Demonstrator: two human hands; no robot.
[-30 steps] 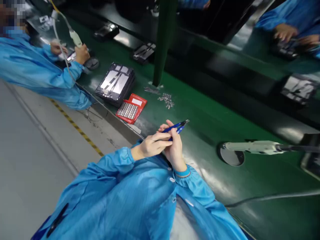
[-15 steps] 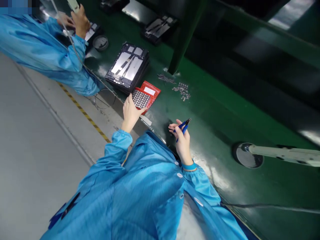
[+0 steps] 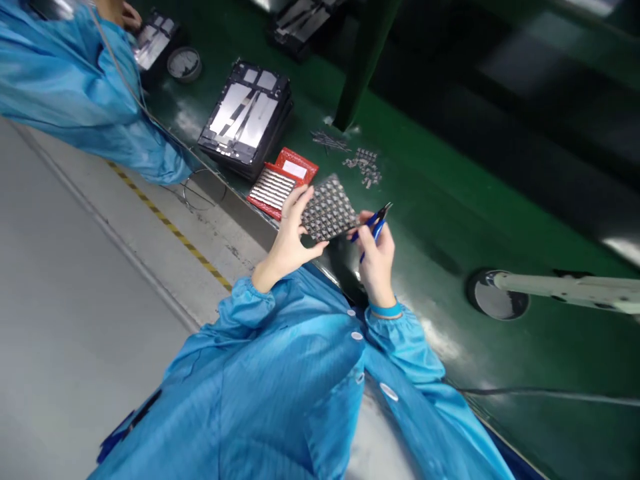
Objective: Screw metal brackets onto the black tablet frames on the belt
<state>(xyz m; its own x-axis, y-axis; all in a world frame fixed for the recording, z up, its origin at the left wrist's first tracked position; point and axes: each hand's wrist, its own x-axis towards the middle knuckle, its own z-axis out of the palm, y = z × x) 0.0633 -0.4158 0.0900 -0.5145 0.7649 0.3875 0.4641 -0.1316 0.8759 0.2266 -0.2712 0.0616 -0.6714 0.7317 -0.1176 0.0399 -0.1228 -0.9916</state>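
My left hand (image 3: 291, 241) grips the left edge of a thin square panel of small metal parts (image 3: 331, 210), held tilted above the bench edge. In my right hand (image 3: 376, 257) are blue-handled cutting pliers (image 3: 374, 227), their dark jaws pointing up and away from me. The fingertips of that hand meet the panel's right corner. Just beyond my left hand lies a red bubble-wrap pouch (image 3: 306, 170), with a stack of striped metal strips (image 3: 273, 188) on it.
A stack of dark tablet-like frames (image 3: 245, 117) stands behind the pouch. Small loose parts (image 3: 367, 167) and thin strips (image 3: 330, 140) lie near a green post (image 3: 363, 73). On the right is a round lamp base (image 3: 499, 293). A co-worker's sleeve (image 3: 90, 100) reaches in at upper left.
My left hand has lifted the panel off the red pouch and brought it right, to my right hand. Striped strips now show on the pouch. The pliers stay in my right hand.
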